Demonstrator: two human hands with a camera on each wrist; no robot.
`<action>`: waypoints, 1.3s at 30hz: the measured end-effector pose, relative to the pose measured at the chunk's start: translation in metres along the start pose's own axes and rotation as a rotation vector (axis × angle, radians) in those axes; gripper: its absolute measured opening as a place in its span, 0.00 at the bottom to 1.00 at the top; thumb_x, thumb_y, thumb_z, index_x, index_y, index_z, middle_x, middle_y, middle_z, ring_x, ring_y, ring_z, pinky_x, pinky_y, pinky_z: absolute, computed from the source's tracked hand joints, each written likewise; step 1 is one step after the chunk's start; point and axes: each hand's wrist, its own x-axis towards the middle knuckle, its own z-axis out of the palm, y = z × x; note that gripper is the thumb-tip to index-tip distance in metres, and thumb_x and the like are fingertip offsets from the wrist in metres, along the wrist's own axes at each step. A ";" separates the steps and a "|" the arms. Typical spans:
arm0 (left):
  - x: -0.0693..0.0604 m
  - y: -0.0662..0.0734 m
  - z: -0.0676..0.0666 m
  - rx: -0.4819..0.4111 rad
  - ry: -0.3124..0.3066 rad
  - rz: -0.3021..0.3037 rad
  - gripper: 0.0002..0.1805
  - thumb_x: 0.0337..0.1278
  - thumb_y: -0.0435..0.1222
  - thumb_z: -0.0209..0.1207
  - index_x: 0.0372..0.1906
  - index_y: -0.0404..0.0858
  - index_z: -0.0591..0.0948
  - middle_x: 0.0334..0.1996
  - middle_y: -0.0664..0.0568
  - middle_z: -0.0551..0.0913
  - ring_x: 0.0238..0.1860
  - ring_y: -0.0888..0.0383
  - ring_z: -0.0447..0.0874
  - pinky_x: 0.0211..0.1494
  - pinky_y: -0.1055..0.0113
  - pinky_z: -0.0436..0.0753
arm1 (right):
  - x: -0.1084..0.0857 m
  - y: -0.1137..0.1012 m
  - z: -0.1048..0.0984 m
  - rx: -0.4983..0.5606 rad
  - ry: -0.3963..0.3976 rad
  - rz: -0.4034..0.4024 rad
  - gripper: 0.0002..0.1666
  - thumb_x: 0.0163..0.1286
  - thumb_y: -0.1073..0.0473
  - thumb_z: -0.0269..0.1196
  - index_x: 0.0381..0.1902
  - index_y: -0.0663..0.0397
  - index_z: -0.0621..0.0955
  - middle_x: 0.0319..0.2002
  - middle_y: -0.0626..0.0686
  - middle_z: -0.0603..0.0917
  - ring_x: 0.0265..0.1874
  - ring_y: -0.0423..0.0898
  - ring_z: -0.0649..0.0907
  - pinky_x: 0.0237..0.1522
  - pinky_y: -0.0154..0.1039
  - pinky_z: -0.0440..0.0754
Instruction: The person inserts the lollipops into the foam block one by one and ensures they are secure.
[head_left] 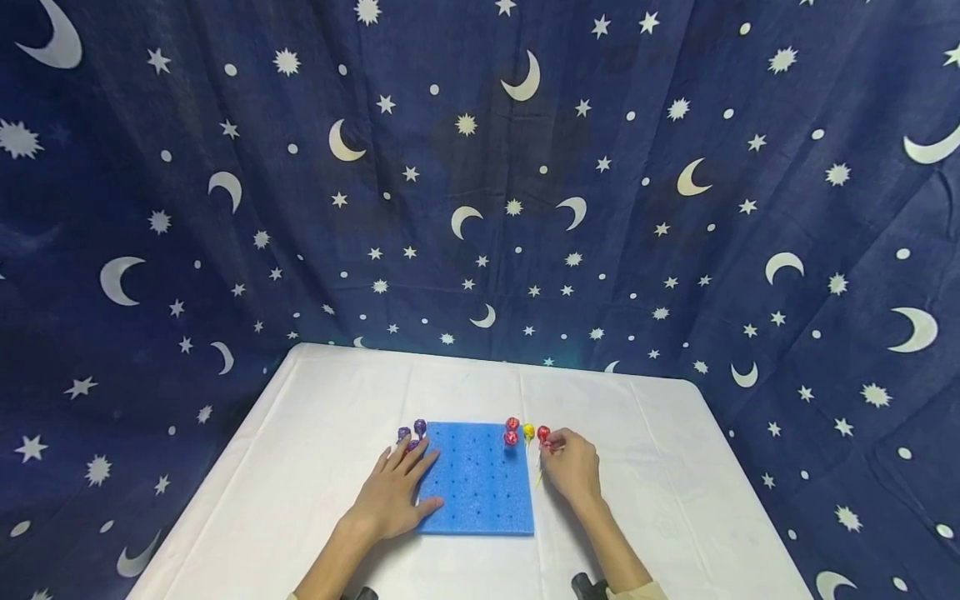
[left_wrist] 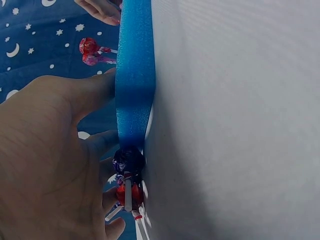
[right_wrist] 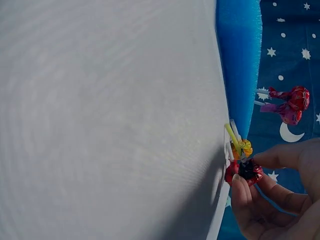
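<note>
A blue foam board (head_left: 480, 479) with rows of small holes lies on the table. My left hand (head_left: 393, 493) rests with spread fingers on its left edge, thumb on the board. Purple-wrapped lollipops (head_left: 420, 427) and a red one (left_wrist: 129, 196) lie beside that hand's fingertips. Two red lollipops (head_left: 512, 437) stand upright in the board's far right corner. Right of the board, my right hand (head_left: 573, 468) pinches a red-wrapped lollipop (right_wrist: 254, 175) between thumb and fingers. A yellow lollipop (head_left: 528, 432) and another red lollipop (head_left: 543, 432) lie close by.
A white cloth covers the table (head_left: 637, 467), whose far corners are rounded. Behind it and at both sides hangs a dark blue curtain (head_left: 480, 175) printed with moons and stars.
</note>
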 end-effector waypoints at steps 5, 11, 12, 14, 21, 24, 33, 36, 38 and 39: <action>0.002 -0.003 0.004 0.032 0.023 -0.002 0.44 0.65 0.66 0.57 0.79 0.47 0.69 0.80 0.47 0.64 0.81 0.39 0.54 0.79 0.35 0.59 | 0.002 -0.008 -0.005 0.018 0.056 -0.040 0.08 0.57 0.65 0.75 0.36 0.58 0.89 0.31 0.51 0.88 0.27 0.43 0.86 0.30 0.41 0.85; 0.001 0.001 -0.002 -0.016 0.004 0.011 0.44 0.66 0.64 0.58 0.78 0.43 0.69 0.79 0.42 0.64 0.80 0.34 0.55 0.78 0.32 0.58 | 0.001 -0.021 -0.010 0.086 0.122 -0.035 0.08 0.58 0.64 0.75 0.37 0.54 0.89 0.31 0.49 0.86 0.28 0.41 0.86 0.32 0.38 0.84; 0.001 0.001 -0.003 -0.023 0.001 0.011 0.44 0.66 0.63 0.59 0.78 0.43 0.70 0.79 0.42 0.65 0.80 0.34 0.55 0.77 0.31 0.58 | 0.001 -0.023 -0.011 0.106 0.132 -0.040 0.08 0.58 0.64 0.75 0.37 0.53 0.89 0.32 0.49 0.86 0.29 0.41 0.86 0.32 0.37 0.84; 0.001 0.002 -0.003 -0.018 -0.001 0.009 0.44 0.65 0.63 0.59 0.78 0.43 0.70 0.79 0.42 0.65 0.80 0.34 0.56 0.77 0.31 0.58 | 0.000 -0.027 -0.012 0.145 0.151 -0.059 0.09 0.58 0.65 0.75 0.37 0.52 0.89 0.33 0.48 0.86 0.29 0.41 0.86 0.32 0.37 0.86; 0.001 -0.001 0.005 0.042 0.007 -0.004 0.44 0.65 0.65 0.58 0.79 0.46 0.70 0.80 0.46 0.64 0.81 0.38 0.56 0.78 0.35 0.59 | 0.001 -0.040 -0.015 0.274 0.184 -0.224 0.14 0.56 0.71 0.76 0.39 0.53 0.88 0.36 0.48 0.86 0.29 0.43 0.88 0.34 0.44 0.91; 0.001 -0.002 0.005 0.047 0.031 0.005 0.44 0.64 0.66 0.58 0.78 0.46 0.70 0.80 0.46 0.65 0.80 0.37 0.57 0.78 0.34 0.61 | 0.002 -0.046 -0.016 0.296 0.183 -0.284 0.16 0.55 0.72 0.76 0.40 0.52 0.88 0.37 0.47 0.86 0.29 0.42 0.87 0.33 0.40 0.90; 0.001 -0.002 0.003 0.035 0.019 0.000 0.44 0.65 0.66 0.57 0.79 0.47 0.69 0.80 0.47 0.64 0.81 0.37 0.56 0.78 0.34 0.60 | 0.000 -0.058 -0.014 0.312 0.121 -0.327 0.16 0.57 0.69 0.75 0.42 0.48 0.88 0.40 0.45 0.86 0.33 0.42 0.87 0.36 0.37 0.88; 0.000 -0.001 0.002 0.029 0.018 0.002 0.44 0.65 0.65 0.57 0.78 0.46 0.70 0.80 0.45 0.65 0.80 0.37 0.56 0.77 0.34 0.60 | 0.000 -0.060 -0.011 0.327 0.117 -0.357 0.16 0.57 0.70 0.75 0.42 0.50 0.88 0.40 0.46 0.86 0.34 0.45 0.89 0.37 0.40 0.89; 0.000 0.001 -0.001 0.012 0.018 0.009 0.44 0.65 0.64 0.59 0.78 0.43 0.70 0.79 0.43 0.65 0.80 0.35 0.57 0.77 0.33 0.60 | 0.001 -0.062 -0.009 0.335 0.119 -0.378 0.16 0.57 0.70 0.75 0.42 0.51 0.87 0.41 0.47 0.86 0.34 0.46 0.89 0.36 0.41 0.89; 0.000 0.002 -0.003 0.006 0.018 0.014 0.44 0.65 0.63 0.60 0.77 0.43 0.71 0.79 0.43 0.66 0.79 0.34 0.57 0.77 0.32 0.60 | 0.001 -0.062 -0.008 0.334 0.122 -0.388 0.16 0.57 0.70 0.75 0.42 0.52 0.87 0.41 0.47 0.86 0.33 0.46 0.89 0.37 0.41 0.89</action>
